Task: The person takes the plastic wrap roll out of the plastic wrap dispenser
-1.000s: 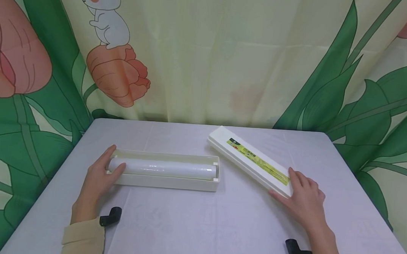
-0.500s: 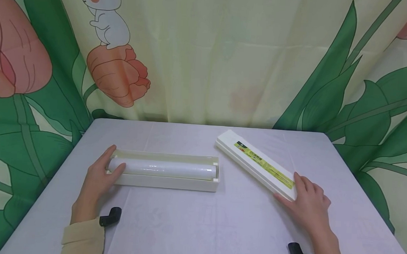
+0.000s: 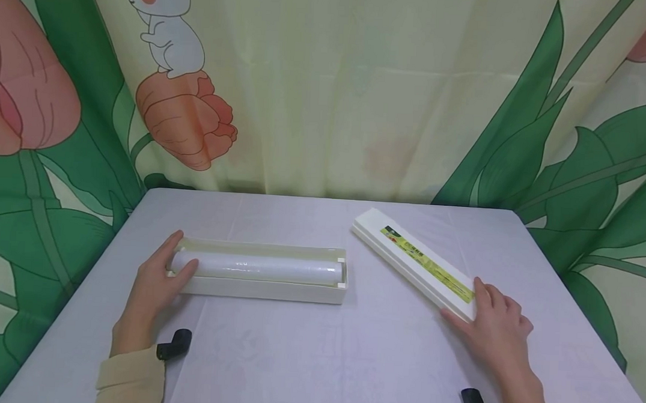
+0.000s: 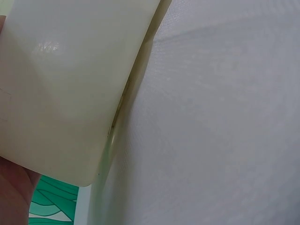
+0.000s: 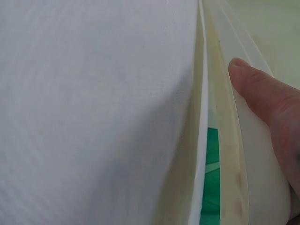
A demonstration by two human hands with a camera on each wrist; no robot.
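A long white plastic box, uncovered on top, lies on the table at centre left. Inside it sits a shiny roll of cling film. My left hand grips the box's left end, thumb over the near rim; in the left wrist view the box's pale wall covers most of that hand. To the right, the white lid lies slantwise, its label facing up. My right hand holds the lid's near right end, thumb along one side.
A white cloth covers the table. Behind it hangs a curtain printed with tulips and a small white animal. Black wrist mounts stick out beside both wrists.
My right hand has moved the lid to the right and slightly toward me, away from the box. The left hand and the box have stayed in place.
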